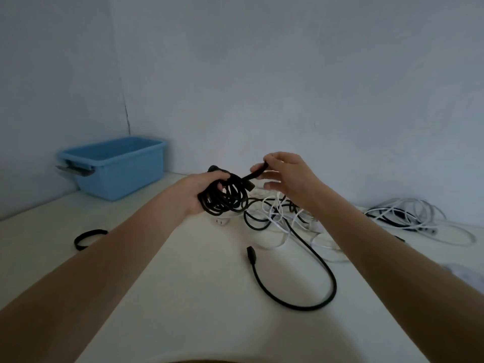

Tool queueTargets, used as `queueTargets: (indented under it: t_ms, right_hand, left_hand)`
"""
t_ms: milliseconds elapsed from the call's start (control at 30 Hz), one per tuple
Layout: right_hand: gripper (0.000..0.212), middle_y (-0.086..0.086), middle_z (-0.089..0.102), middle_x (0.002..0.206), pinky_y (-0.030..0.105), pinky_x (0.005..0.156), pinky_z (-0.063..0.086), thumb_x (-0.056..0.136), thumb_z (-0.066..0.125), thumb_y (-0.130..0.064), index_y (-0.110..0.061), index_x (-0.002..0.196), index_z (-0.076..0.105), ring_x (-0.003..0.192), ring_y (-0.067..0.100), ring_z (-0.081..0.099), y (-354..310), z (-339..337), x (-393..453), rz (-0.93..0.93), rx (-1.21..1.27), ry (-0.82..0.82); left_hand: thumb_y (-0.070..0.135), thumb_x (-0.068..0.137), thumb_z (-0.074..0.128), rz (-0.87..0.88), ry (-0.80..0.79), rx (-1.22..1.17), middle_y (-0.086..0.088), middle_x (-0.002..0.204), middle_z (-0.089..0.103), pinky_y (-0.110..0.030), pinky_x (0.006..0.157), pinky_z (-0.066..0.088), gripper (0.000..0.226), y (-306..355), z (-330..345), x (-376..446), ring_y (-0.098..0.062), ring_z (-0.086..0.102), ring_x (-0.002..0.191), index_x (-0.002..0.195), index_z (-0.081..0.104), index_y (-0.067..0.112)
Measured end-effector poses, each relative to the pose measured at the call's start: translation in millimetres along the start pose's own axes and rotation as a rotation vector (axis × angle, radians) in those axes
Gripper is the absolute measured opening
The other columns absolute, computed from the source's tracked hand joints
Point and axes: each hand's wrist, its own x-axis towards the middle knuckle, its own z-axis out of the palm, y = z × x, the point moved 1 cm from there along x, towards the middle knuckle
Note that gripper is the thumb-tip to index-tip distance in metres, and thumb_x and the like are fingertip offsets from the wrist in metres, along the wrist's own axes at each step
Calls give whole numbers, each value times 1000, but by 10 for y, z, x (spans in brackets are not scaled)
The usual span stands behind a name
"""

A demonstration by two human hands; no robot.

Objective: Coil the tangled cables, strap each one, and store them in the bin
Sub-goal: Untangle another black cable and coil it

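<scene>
My left hand (195, 191) grips a coiled black cable (225, 200) held above the table. My right hand (285, 176) pinches a black strap (258, 172) that runs from my fingertips down to the coil. Below and to the right lies a tangle of white and black cables (277, 216), with one black cable end (296, 279) looping toward me. The blue bin (115, 169) stands at the back left against the wall; what is inside it is hidden.
A loose black strap loop (87, 239) lies on the white table (183, 284) at the left, partly behind my left forearm. Another pile of white and dark cables (408, 216) sits at the right. Walls close the back and left.
</scene>
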Motion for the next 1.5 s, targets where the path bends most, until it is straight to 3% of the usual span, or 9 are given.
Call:
queueTargets:
  t_ms: [200, 400, 533, 700, 900, 1000, 1167, 1333, 1500]
  right_hand:
    - [6, 11, 59, 74, 22, 40, 48, 99, 39, -8, -5, 97, 44, 53, 18, 63, -138, -51, -68, -18, -37, 92]
    - [6, 19, 58, 76, 29, 63, 60, 98, 42, -3, -4, 92, 45, 59, 28, 68, -201, -204, -127, 26, 187, 30]
    - [8, 18, 62, 79, 28, 72, 59, 95, 50, -5, 0, 89, 52, 70, 28, 70, -195, -280, -163, 46, 247, -61]
    - [12, 18, 71, 94, 19, 81, 55, 89, 49, 9, 9, 96, 58, 87, 20, 70, -149, -368, -213, 32, 277, -204]
    - [15, 9, 73, 83, 14, 72, 54, 87, 51, 10, 4, 94, 63, 80, 15, 71, -97, -390, -228, -31, 255, -155]
    - [13, 6, 72, 80, 16, 72, 55, 88, 53, 5, -1, 88, 65, 77, 13, 70, -110, -369, -207, -102, 149, -122]
    - [24, 4, 67, 85, 39, 94, 49, 91, 53, -2, -12, 69, 53, 83, 18, 61, -12, -368, -132, -165, -147, 47]
    - [16, 7, 56, 74, 30, 67, 40, 96, 43, -13, -14, 79, 45, 66, 18, 48, 42, -299, -137, -210, -542, 96]
    - [11, 9, 61, 76, 23, 59, 40, 98, 37, -12, -8, 92, 45, 61, 17, 50, 55, -265, -187, -386, -620, 189]
  left_hand:
    - [16, 92, 56, -135, -282, 223, -2, 60, 58, -14, 44, 46, 12, -83, 225, -68, -3, 49, 39, 85, 61, 7]
    - [41, 78, 60, -138, -484, 313, 2, 65, 57, -16, 49, 46, 28, -82, 353, -190, -3, 48, 44, 88, 60, 15]
    - [55, 89, 42, -193, -503, 305, 3, 61, 57, -16, 51, 45, 43, -95, 426, -191, -2, 47, 43, 88, 57, 15]
    - [56, 88, 48, -251, -428, 178, -3, 71, 56, -15, 45, 47, 44, -95, 494, -134, -4, 49, 40, 83, 54, 13]
    - [43, 92, 47, -284, -488, 100, 0, 66, 47, -13, 37, 43, 35, -117, 635, -152, -5, 46, 35, 77, 51, 12]
    - [35, 95, 45, -296, -506, 66, -1, 64, 49, -14, 34, 42, 31, -127, 696, -151, -6, 46, 34, 77, 50, 11]
    - [29, 93, 48, -287, -474, 78, -2, 64, 48, -13, 38, 43, 31, -132, 723, -152, -6, 46, 33, 72, 57, 8]
    - [29, 90, 52, -238, -469, 88, 0, 59, 47, -18, 52, 42, 23, -162, 729, -166, -6, 43, 34, 76, 53, 11]
    - [26, 94, 43, -219, -428, -51, -4, 60, 48, -23, 50, 49, 24, -174, 719, -159, -11, 43, 34, 84, 51, 5]
